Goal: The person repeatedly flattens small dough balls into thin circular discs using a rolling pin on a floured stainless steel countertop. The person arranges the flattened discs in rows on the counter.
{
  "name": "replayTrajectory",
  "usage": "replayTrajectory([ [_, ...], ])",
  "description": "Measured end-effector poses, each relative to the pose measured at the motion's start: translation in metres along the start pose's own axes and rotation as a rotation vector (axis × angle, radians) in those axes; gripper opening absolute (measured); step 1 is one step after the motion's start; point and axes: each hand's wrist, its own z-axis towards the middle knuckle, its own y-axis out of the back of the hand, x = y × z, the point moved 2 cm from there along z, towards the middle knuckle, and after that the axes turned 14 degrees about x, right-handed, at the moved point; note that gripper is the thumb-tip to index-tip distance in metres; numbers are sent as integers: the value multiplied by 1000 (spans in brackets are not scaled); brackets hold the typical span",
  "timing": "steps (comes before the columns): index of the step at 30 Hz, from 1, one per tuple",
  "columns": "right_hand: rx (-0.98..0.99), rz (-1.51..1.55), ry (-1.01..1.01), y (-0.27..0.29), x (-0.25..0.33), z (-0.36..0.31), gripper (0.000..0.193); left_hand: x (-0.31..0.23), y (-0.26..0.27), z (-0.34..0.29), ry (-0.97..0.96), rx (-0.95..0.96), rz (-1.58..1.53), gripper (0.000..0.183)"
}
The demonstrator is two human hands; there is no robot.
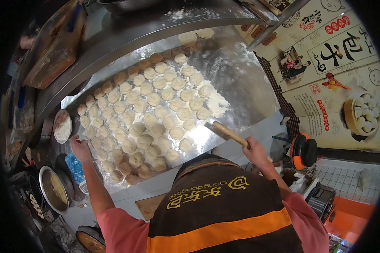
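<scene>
In my right hand (256,152) is one end of a slim wooden rolling pin (230,133), its fingers wrapped round it beside the table's near right edge. The pin's other end points over the metal table (247,86). At the table's left side, my left hand (80,148) is stretched out with its fingers loosely apart and nothing visible in it. It is nearest to a round white container (62,126) with a reddish patch inside. Many round pieces of pleated dough (153,99) sit in rows on the table, between my hands.
Loose flour (215,101) lies right of the dough rows, and flat dough pieces (187,39) at the far edge. A metal shelf (126,33) crosses above the table's far side. At the left stand a metal bowl (54,189) and a blue packet (74,168).
</scene>
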Motion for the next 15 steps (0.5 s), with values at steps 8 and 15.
replayTrajectory([
  [8, -236, -440, 184, 56, -88, 74, 24, -98, -56, -105, 2, 148, -696, 23],
  [15, -204, -512, 511, 91, -122, 169, 22, -244, -89, -227, 149, 216, -1014, 32],
])
